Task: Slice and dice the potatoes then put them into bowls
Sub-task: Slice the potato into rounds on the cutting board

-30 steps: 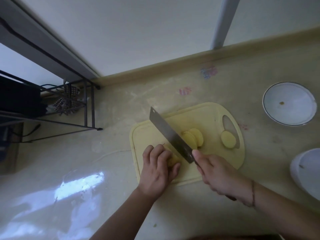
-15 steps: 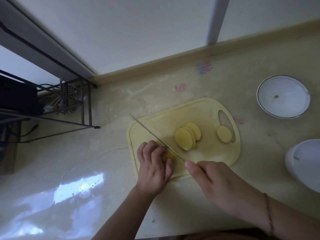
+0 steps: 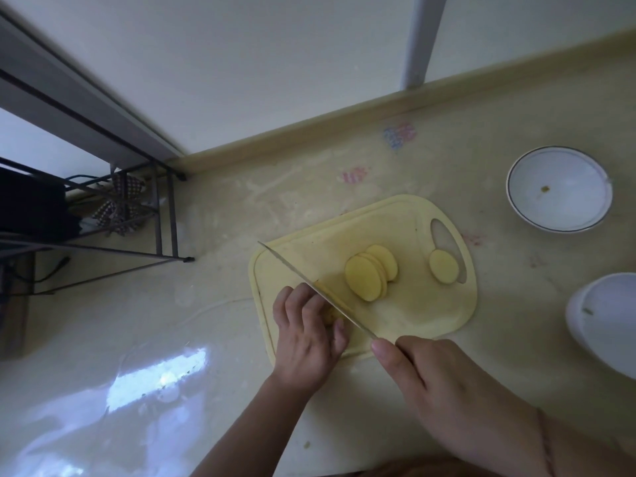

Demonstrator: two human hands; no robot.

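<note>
One pale yellow cutting board [image 3: 406,228] lies flat on the beige table [image 3: 241,339], its handle slot at the right end. One knife [image 3: 309,287] is positioned edge-down across the left part of the board, its thin blade seen nearly edge-on, running diagonally from the far-left corner of the board toward the near side.

The right hand [image 3: 433,376] is closed around the knife handle, which is hidden inside the grip; the index finger extends along the blade's spine. The left hand [image 3: 306,335] is curled, fingers bent down, pressing on one potato remnant [image 3: 329,314] at the near-left area of the board. Only a small yellow part of that remnant shows between the fingers and the blade. The blade lies against the left-hand knuckles.

A stack of potato slices [image 3: 370,277] rests near the board's centre, the slices leaning on one another; at least three overlapping rounds can be distinguished, and the exact count cannot be told. One separate slice [image 3: 443,266] lies at the right end, partly overlapping the handle slot.

Two white bowls stand on the table to the right of the board, well apart from it: the far bowl [image 3: 559,189], with a dark rim line and a small speck inside, and the near bowl [image 3: 605,321], cut off by the frame edge. Neither contains potato.

One dark metal rack [image 3: 161,218] stands at the far left.
</note>
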